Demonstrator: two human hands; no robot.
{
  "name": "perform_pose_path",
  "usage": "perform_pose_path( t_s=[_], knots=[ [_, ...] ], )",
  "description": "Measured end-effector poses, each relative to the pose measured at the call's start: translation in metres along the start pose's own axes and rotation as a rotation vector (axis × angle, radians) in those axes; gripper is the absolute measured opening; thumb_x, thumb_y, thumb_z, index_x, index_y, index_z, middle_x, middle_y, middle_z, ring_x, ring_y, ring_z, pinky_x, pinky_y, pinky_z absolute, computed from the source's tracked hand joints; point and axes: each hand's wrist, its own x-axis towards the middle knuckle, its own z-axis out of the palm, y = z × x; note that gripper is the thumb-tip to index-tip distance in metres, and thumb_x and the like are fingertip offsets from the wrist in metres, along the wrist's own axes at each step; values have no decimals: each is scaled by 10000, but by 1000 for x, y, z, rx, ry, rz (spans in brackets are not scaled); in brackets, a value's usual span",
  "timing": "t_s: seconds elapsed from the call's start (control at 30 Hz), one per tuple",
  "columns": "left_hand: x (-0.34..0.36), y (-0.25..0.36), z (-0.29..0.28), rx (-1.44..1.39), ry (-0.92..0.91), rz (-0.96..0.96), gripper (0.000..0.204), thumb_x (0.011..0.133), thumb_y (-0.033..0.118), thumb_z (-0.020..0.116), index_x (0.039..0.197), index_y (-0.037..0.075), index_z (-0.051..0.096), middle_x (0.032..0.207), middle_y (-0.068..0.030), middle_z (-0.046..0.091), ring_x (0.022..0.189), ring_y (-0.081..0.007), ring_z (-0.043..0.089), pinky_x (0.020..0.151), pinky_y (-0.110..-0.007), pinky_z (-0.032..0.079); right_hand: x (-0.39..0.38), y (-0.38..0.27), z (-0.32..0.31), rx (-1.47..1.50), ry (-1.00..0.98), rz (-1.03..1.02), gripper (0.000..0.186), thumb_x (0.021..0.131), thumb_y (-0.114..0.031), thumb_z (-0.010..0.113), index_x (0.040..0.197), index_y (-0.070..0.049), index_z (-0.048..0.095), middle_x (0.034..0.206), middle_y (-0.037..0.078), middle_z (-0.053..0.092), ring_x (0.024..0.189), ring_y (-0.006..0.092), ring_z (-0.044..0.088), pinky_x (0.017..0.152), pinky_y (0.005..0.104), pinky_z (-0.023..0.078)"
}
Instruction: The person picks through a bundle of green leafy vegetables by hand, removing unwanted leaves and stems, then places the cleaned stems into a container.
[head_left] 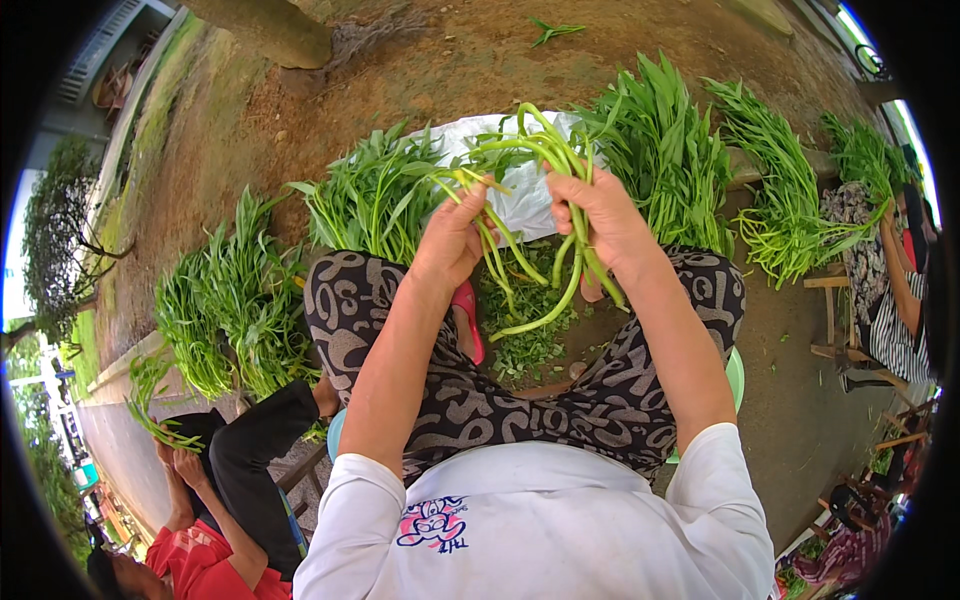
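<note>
Both hands are raised over the gap between my knees. My right hand (603, 208) is closed around a bunch of long green water spinach stems (562, 150), which loop above the fist and hang below it. My left hand (455, 235) pinches a few thinner stems between thumb and fingers, close to the bunch. Loose leaves and torn bits (525, 345) lie on the ground below, between my feet. A white plastic sheet (520, 208) is spread just beyond my hands.
Leafy greens are heaped left (365, 200) and right (665, 160) of the sheet, with another heap (225, 300) farther left and one (775, 190) farther right. A person in a red shirt (215, 555) holds greens at left. Another person's striped garment (895, 325) shows at right.
</note>
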Motion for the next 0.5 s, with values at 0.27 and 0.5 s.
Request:
perform_pose_path(
  t_s=[0.27,0.5],
  knots=[
    [-7,-1,15,64,26,-75,252,929,241,630,1151,131,587,956,15,616,813,-107,581,642,-278,462,-5,29,28,-269,-81,-48,493,797,-24,697,1214,-23,434,899,73,563,742,154,612,659,287,518],
    [-1,-5,-2,160,-100,-101,273,923,197,635,1161,74,579,931,-1,611,804,-109,587,618,-266,468,-2,30,21,-246,-56,-45,413,784,-28,659,1137,-1,447,908,78,557,692,148,603,574,276,509]
  ],
)
